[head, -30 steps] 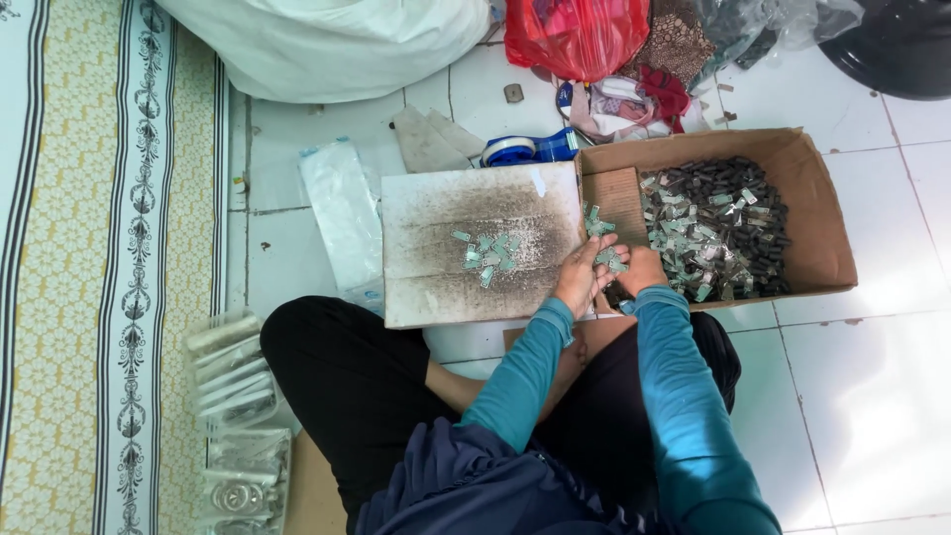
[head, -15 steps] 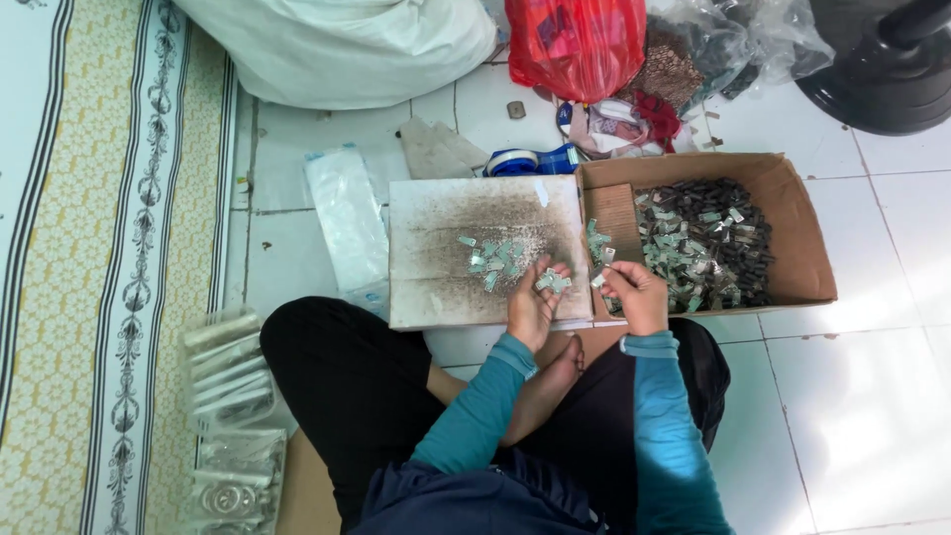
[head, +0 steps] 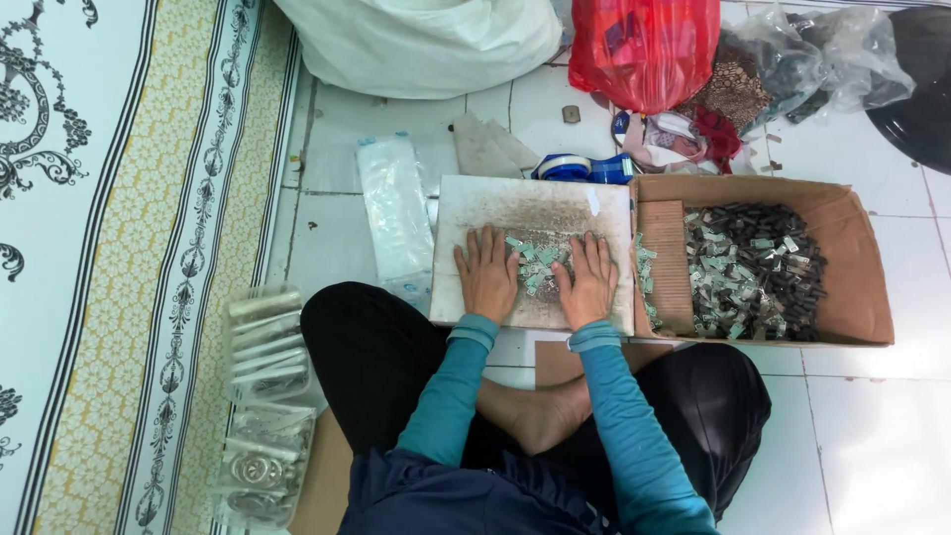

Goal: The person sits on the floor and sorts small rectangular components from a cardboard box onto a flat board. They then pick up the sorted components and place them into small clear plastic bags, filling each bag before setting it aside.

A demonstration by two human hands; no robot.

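Head view: left hand (head: 487,272) and right hand (head: 588,277) lie flat, fingers open, gripping nothing, on a smudgy grey board (head: 535,203). Little pale-green pieces (head: 535,260) sit piled between both palms; cardboard box (head: 860,260) of more just right.

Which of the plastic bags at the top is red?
The red bag, standing between the big white sack and the clear bags; only it is coloured.

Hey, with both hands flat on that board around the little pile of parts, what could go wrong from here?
The small pale parts lie loose between the left hand and right hand; a sweep might push some off the board onto the tiled floor. A few parts already sit at the board's right edge beside the cardboard box and may drop into the gap. The tape dispenser touches the board's far edge and could get knocked.
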